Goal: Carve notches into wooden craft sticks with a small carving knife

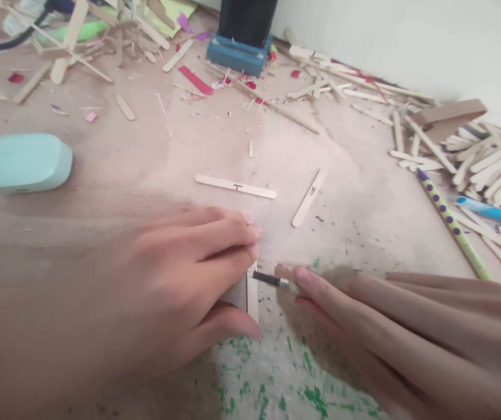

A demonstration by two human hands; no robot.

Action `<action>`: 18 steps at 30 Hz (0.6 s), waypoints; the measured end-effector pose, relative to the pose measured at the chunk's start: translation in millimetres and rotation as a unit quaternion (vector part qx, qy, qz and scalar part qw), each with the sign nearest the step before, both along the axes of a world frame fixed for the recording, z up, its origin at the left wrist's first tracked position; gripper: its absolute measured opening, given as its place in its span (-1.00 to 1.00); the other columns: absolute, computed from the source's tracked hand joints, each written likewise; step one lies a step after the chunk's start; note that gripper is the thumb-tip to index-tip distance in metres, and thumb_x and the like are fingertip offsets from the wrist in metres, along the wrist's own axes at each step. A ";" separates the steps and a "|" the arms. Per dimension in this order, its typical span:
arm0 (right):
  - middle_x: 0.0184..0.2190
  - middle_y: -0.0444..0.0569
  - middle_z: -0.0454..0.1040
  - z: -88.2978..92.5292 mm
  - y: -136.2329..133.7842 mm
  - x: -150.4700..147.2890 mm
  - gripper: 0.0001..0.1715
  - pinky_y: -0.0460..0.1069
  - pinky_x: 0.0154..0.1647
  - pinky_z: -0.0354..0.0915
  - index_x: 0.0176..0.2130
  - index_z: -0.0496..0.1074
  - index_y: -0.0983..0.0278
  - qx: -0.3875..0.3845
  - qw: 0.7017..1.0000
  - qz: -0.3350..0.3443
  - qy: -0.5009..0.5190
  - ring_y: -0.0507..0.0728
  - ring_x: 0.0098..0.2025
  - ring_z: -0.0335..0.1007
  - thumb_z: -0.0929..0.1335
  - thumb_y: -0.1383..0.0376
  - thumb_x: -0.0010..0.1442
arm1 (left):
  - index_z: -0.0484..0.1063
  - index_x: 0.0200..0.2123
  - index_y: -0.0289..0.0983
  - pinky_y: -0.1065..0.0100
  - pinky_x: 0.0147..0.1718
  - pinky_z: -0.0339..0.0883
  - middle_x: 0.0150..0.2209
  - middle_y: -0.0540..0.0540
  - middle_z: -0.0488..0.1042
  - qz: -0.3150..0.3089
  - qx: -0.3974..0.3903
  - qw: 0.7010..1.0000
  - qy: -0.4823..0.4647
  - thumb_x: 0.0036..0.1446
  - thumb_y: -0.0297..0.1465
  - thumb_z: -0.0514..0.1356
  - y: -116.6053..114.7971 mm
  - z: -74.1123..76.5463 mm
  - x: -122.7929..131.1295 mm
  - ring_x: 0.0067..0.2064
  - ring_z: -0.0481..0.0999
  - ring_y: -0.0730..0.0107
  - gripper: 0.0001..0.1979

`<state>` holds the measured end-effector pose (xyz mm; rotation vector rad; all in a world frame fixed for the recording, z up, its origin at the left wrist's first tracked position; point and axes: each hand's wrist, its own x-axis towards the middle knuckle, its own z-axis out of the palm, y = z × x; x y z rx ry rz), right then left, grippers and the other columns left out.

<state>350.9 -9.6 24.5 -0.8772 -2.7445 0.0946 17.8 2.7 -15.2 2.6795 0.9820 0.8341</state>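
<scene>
Right of the mint case [20, 162], the left hand [167, 291] clamps a wooden stick [253, 296] flat to steady it while the right hand [408, 332] pinches a small brush [272, 280], tip meeting its edge.

no lettering, no numbers, nothing to read anywhere here. closest thing: the flat stick [235, 186] just toward twelve o'clock from the middle carries a tiny dark mark, a bit like a t, too small to call a letter. green pencil [452, 228] at three o'clock, purple dots only. small tool [272, 280] and wooden piece [253, 294] at six o'clock, both unmarked.
</scene>
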 end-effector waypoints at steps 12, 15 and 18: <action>-0.13 -0.09 0.80 -7.3 -24.3 -4.6 -0.43 0.07 -0.35 0.56 0.61 0.53 0.37 -0.008 1.000 -0.018 -0.007 0.07 -0.36 0.69 0.40 0.39 0.75 | 0.69 0.00 -0.20 0.15 0.17 0.85 0.19 -0.16 0.85 -0.006 0.006 1.000 -0.001 0.95 -0.07 0.11 -0.5 -2.1 -2.3 0.14 0.87 0.16 -0.51; -0.28 -0.18 0.70 -8.5 -22.6 -7.2 -0.48 0.04 -0.40 0.52 0.53 0.55 0.44 -0.003 1.000 -0.014 -0.006 0.04 -0.44 0.59 0.46 0.48 0.71 | 0.70 0.00 -0.23 0.10 0.21 0.84 0.16 -0.19 0.85 -0.008 0.008 1.000 0.000 0.94 -0.09 0.14 0.6 -2.6 -1.4 0.13 0.86 0.11 -0.52; -0.29 -0.18 0.68 -12.6 -25.4 -8.4 -0.49 0.04 -0.39 0.53 0.56 0.53 0.48 -0.004 1.000 -0.017 -0.007 0.04 -0.43 0.58 0.45 0.46 0.75 | 0.69 -0.03 -0.23 0.06 0.15 0.83 0.13 -0.19 0.85 -0.010 0.012 1.000 0.009 0.93 -0.08 0.17 1.3 -1.4 -0.8 0.10 0.85 0.06 -0.51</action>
